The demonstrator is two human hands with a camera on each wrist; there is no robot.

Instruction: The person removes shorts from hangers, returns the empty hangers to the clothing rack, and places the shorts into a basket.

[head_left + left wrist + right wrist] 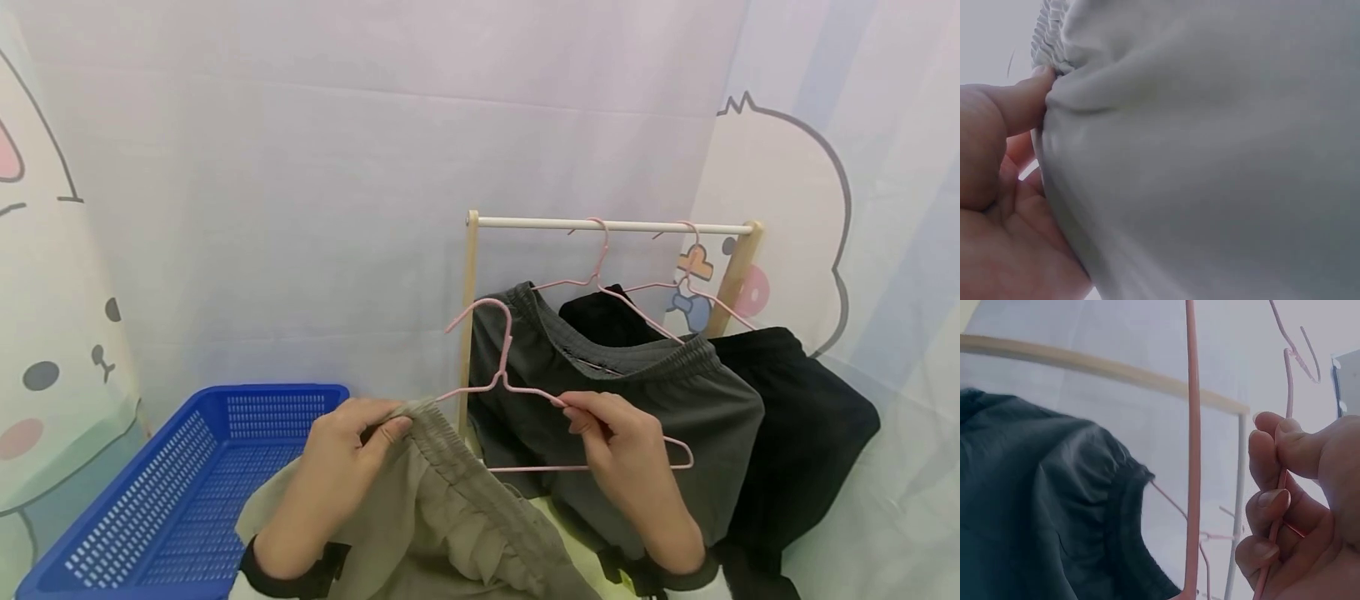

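I have the left hand (pixel 348 467) at 7 o'clock in my head view, pinching the top edge of some greenish-grey pants (pixel 450 525). The pants are down at 6 o'clock, with a stretchy, crinkly waist, and in the left wrist view I can see the thumb pressing on the cloth by the crinkles. I have the right hand (pixel 628 462) between 4 and 5 o'clock, and it grips the side of a pink hanger (pixel 502 375) with its thumb and fingers curled round the thin wire. The middle of that hanger is near 6 o'clock, and its hook sticks up with the tip bent to the 9 o'clock side. The hanger's left end goes behind the edge of the waist, so I can't see it. Over at 3 o'clock I see a little rack (pixel 637 226) with a white bar. Dark grey pants (pixel 708 417) hang there at 4 o'clock on a second hanger (pixel 600 265), and black pants (pixel 802 400) hang just beside them, farther out, on a third hanger (pixel 687 280). A blue basket (pixel 210 500) with lots of small holes sits at 8 o'clock. Behind it all is a pale cloth wall (pixel 300 208).
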